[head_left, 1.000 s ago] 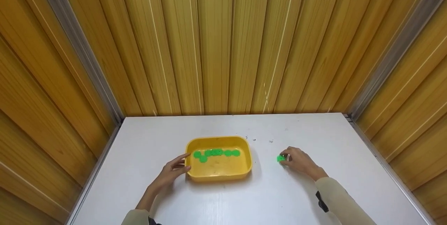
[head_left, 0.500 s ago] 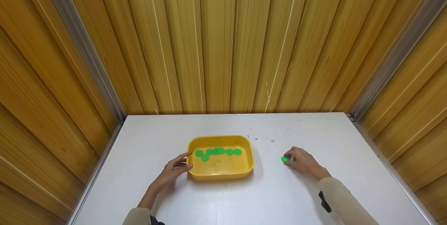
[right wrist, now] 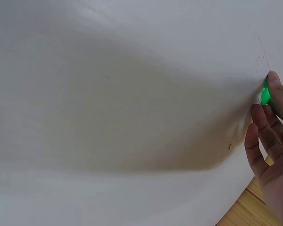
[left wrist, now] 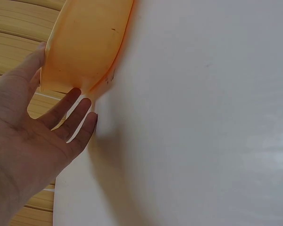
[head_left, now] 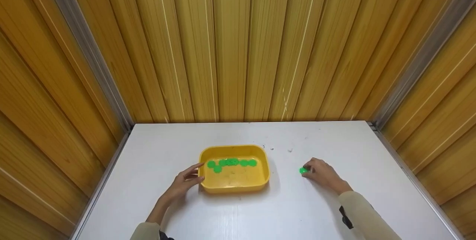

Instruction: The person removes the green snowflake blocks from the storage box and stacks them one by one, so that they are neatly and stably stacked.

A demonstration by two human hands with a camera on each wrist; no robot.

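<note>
A shallow yellow tray [head_left: 234,186] sits left of centre on the white table, with several green scalloped discs [head_left: 217,169] in a ragged row inside it. My left hand [head_left: 182,184] rests against the tray's left end, thumb and forefinger at the rim. The left wrist view has that hand [left wrist: 42,127] with its other fingers spread, near the lower edge of the orange-looking tray wall [left wrist: 87,42]. To the right of the tray, my right hand [head_left: 322,173] pinches a small green disc [head_left: 303,170] low over the table. Fingertips partly cover this disc [right wrist: 265,96] in the right wrist view.
Wood-patterned panels [head_left: 230,46] rise behind the white table [head_left: 260,217] and at both sides, with grey metal posts [head_left: 93,54] in the corners. Small dark specks [head_left: 290,150] mark the tabletop right of the tray.
The right hand has shifted slightly right in the picture with the green disc, whose tilt differs a little. The whole scene moved slightly with the camera; the left hand stays at the tray.
</note>
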